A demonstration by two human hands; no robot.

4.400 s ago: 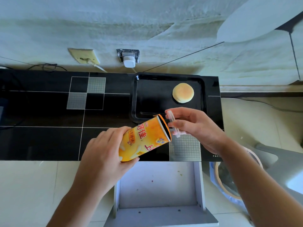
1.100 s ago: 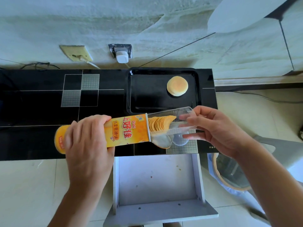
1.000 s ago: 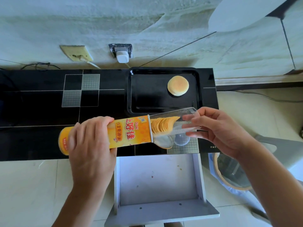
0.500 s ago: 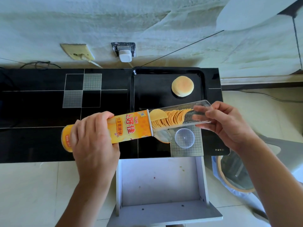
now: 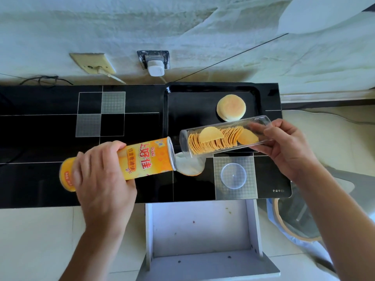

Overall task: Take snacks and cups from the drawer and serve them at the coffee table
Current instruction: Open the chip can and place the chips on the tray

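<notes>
The left hand (image 5: 101, 179) has its fingers wrapped round the yellow chip can (image 5: 125, 162), held on its side above the black table (image 5: 40, 138). The right hand (image 5: 284, 147) grips one end of a clear plastic tray (image 5: 223, 136) of stacked chips (image 5: 215, 141), fully out of the can's mouth and just beside it. A clear lid (image 5: 233, 175) lies on the table below. A round bun (image 5: 231, 107) sits on the black baking tray (image 5: 190, 110). The white drawer (image 5: 203, 226) stands open.
</notes>
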